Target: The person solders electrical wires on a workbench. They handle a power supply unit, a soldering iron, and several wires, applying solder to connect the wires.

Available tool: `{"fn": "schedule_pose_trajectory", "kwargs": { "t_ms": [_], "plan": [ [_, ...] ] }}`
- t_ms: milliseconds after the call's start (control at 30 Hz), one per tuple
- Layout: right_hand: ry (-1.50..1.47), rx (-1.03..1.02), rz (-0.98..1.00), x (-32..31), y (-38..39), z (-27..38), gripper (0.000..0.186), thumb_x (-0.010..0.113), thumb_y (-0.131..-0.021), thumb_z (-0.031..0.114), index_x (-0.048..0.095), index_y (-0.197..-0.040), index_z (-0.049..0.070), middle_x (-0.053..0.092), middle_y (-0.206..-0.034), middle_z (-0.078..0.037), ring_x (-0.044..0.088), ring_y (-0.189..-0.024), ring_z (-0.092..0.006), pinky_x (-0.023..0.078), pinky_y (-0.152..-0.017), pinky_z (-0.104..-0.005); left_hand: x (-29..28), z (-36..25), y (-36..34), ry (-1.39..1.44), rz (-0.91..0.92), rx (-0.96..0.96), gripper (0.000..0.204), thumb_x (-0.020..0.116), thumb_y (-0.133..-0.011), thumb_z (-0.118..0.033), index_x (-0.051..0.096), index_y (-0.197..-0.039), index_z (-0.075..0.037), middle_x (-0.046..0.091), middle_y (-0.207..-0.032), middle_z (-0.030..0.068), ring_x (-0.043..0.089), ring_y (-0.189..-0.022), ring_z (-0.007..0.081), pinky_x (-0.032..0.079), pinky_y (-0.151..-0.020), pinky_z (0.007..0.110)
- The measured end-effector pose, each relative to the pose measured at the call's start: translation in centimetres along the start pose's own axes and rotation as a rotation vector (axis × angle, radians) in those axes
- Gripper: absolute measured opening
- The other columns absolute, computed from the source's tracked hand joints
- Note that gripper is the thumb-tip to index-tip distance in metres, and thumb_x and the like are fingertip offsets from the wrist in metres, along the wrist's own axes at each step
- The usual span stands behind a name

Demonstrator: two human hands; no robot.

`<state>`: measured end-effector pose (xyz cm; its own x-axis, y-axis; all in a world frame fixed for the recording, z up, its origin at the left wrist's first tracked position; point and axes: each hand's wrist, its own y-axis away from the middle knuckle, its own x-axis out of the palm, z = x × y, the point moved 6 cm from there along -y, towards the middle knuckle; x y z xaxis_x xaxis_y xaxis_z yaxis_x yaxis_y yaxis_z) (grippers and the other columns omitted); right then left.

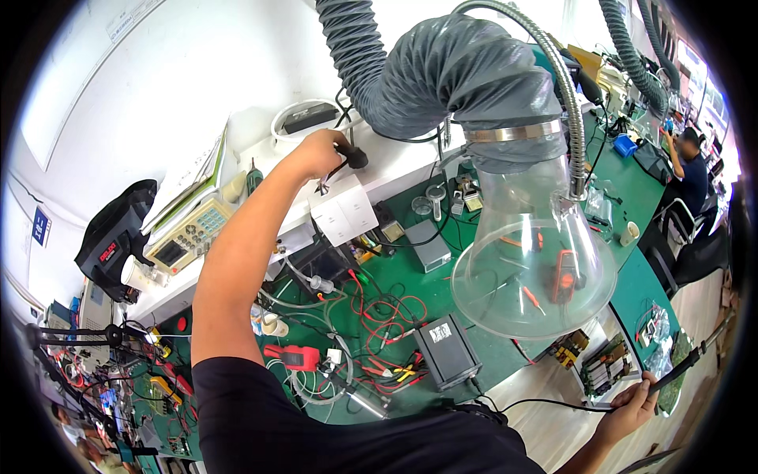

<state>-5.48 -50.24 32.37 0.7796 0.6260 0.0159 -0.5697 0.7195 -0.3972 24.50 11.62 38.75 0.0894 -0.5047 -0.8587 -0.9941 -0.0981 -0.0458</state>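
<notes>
At the frame's upper middle, the left hand (320,154) gripped a black plug (353,156) above a white socket box (344,209). At lower right, the right hand (632,408) held a soldering iron (681,370) beside a clear funnel hood (537,261).

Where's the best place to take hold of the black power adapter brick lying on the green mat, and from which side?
Probably grip the black power adapter brick across its two long sides, coming down from above. It lies flat with its labelled top face up, and those sides look parallel. Red leads crowd its left edge and a cable leaves its near end, so the near-right side by the bare bench strip looks least cluttered.
</notes>
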Motion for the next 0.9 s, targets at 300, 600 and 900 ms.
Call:
{"fn": "schedule_pose_trajectory", "kwargs": {
  "t_ms": [300,600,900],
  "plan": [
    [-0.022,0.064,0.003,-2.3,-1.7,-1.7,0.021,0.044,-0.099,0.017,0.055,-0.104,0.000,0.035,-0.058,0.005,0.031,-0.045,-0.0012,0.026,-0.040,-0.0184,0.8,-2.8,1.0,0.246,0.070,-0.311,0.021,0.053,-0.081,-0.007,0.067,-0.093,0.002,0.060,-0.078,0.0086,0.052,-0.066,0.0162,0.042,-0.064,0.031],
    [-0.045,0.067,0.001,-2.9,-3.2,-2.8,0.021,0.045,-0.099,0.018,0.056,-0.104,0.001,0.034,-0.058,0.005,0.031,-0.045,-0.0014,0.025,-0.039,-0.0187,0.6,-2.4,0.4,0.567,0.111,-0.259,0.050,0.066,-0.084,-0.006,0.043,-0.127,0.008,0.061,-0.091,0.0127,0.062,-0.073,0.0163,0.047,-0.062,0.030],
    [-0.105,0.157,0.018,-3.3,-4.1,-4.5,0.020,0.047,-0.098,0.017,0.055,-0.105,0.000,0.036,-0.060,0.005,0.031,-0.045,-0.0009,0.026,-0.039,-0.0180,0.1,-3.3,0.3,0.218,-0.094,-0.359,0.076,0.080,-0.071,-0.011,0.029,-0.122,0.015,0.058,-0.090,0.0178,0.062,-0.072,0.0204,0.048,-0.056,0.032]
  ]
}}
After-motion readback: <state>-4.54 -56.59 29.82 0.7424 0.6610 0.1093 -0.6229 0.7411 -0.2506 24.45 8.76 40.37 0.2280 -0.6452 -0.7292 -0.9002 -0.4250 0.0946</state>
